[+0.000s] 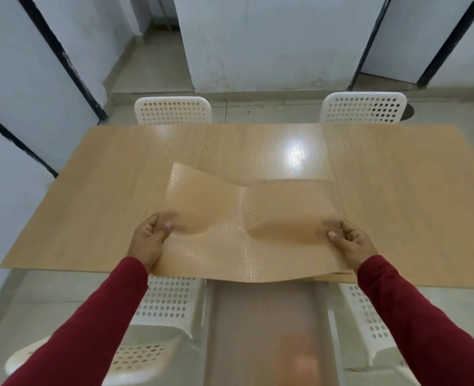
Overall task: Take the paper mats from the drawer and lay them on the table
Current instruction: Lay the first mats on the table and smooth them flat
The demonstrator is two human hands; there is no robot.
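**Mat held by both side edges, long axis left-right, above near edge of table**

Paper mat (247,227) stretched between 2 hands, slack in middle, dipping at centre with a raised fold running front to back. Long axis running left to right, parallel to near edge of table (91,196). Near margin overhanging that table edge; far left corner curled up, far margin above the wood, contact there not clear.

Left hand (149,240) pinching left side edge, thumb on top, fingers under. Right hand (352,243) pinching right side edge the same way, thumb on top. Both closed on the sheet, level with each other, neither nearer to the table centre. Red sleeves (91,324) reaching in from below.

Mat straight ahead of the body, between the 2 hands, not to either side. Judgement: laying step in hand; next move likely forward and down, both hands together, keeping long axis square to table edge, then release. Risk: slack centre landing first and trapping the fold; uneven lowering skewing the sheet.

Edge of possible further mats showing under near right corner, too thin to count. Drawer not identifiable; blurred brown strip (266,330) below the table edge between 2 white perforated chairs (163,302).
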